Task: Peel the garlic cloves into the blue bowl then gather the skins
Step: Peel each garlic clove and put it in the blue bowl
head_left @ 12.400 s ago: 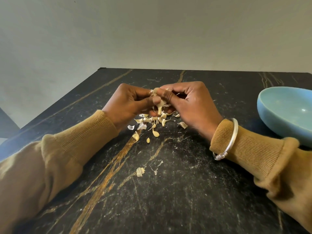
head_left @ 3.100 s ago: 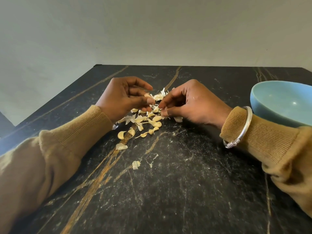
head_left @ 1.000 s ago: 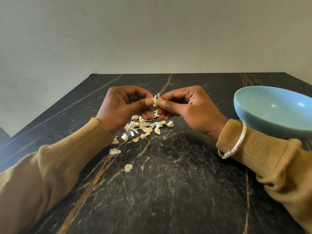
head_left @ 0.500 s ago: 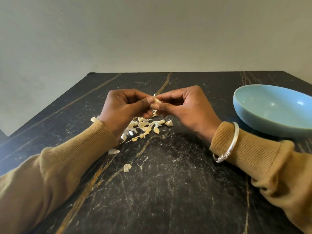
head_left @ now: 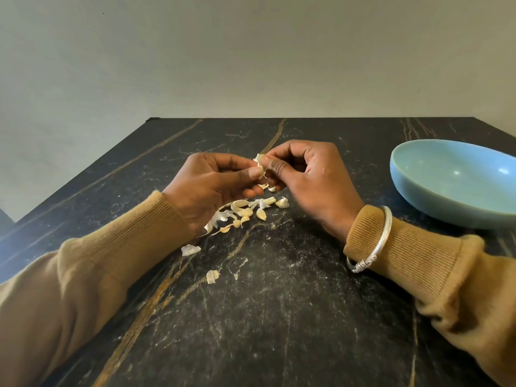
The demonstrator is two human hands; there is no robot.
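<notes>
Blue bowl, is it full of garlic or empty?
Empty, as far as it shows: the blue bowl's visible inside is bare glaze. Its right part is cut off.

Pale garlic clove aloft; skins scattered; blue bowl upright.

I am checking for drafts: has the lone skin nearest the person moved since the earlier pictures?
No. The skin lies just left of the same white vein in the table.

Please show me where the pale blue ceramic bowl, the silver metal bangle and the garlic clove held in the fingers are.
Pale blue ceramic bowl (head_left: 435, 202): head view, outer wall.
Silver metal bangle (head_left: 386, 233): head view, smooth band over the sleeve.
Garlic clove (head_left: 259, 161): head view, top end between both hands.
</notes>
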